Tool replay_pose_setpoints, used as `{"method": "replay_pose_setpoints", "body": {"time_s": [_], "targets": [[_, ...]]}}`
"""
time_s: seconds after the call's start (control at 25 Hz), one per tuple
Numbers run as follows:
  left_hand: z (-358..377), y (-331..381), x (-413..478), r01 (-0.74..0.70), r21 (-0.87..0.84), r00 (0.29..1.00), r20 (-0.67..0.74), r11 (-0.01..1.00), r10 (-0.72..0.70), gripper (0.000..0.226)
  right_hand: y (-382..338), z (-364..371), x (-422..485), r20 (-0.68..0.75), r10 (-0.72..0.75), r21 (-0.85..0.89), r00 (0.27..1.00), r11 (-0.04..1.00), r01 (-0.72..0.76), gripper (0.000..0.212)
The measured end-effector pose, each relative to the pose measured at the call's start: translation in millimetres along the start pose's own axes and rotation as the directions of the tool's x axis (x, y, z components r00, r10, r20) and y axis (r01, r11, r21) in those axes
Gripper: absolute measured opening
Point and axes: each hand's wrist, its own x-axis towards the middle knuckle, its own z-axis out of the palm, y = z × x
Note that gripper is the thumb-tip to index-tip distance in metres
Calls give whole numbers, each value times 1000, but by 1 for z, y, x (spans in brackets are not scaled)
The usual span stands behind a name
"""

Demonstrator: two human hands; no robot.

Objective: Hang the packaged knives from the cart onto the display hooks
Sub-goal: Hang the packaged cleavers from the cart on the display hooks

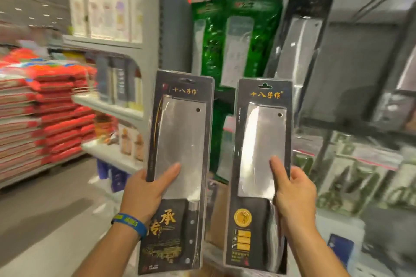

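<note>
Sacks [45, 108] in red lie stacked far left, then comes a shelf [108, 105] of blurred goods, both well apart from the work. The left hand [144, 191], wearing a wristband [128, 224], grips the left pack [180, 141] by its left edge, thumb pressed across the blade window, fingers curled behind out of sight. It holds low and upright, probably so the hang hole [186, 80] stays free at the top. Behind the gap between the two held packs hang green packs [234, 36]; their hooks are too blurred to make out. The right pack [261, 141] stands just beside the left one without touching, its own hole [265, 85] likewise clear. The right hand [295, 195] grasps it the same way by the right edge. Further right a black pack [301, 47] hangs tilted, and the grey panel [351, 63] past it looks the likeliest room for hanging. Both held packs top out close under hung ones, so each probably wants lifting singly. No cart shows.
</note>
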Motion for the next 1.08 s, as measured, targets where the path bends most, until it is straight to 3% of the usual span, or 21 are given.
{"method": "replay_pose_setpoints", "body": {"time_s": [0.12,0.28,0.48,0.84,0.96,1.08], "targets": [[38,14,41,-46,-23,990,135,999,49,44,-25,-15,28,-167,-44,-111,985,994,25,72],[95,36,68,-20,-122,958,281,992,54,63,-52,-43,57,-321,-140,-240,937,969,63,62],[155,76,106,-50,-134,937,336,990,93,80,-71,-71,106,-382,-256,-312,888,940,137,63],[227,164,163,-281,-95,931,215,955,295,80,-105,-82,208,-267,-421,-364,867,877,314,65],[235,185,177,-382,-54,911,144,922,386,61,-113,-75,226,-253,-439,-369,862,867,334,65],[234,196,185,-423,-30,899,107,906,424,74,-122,-65,235,-252,-458,-356,853,863,358,65]]}}
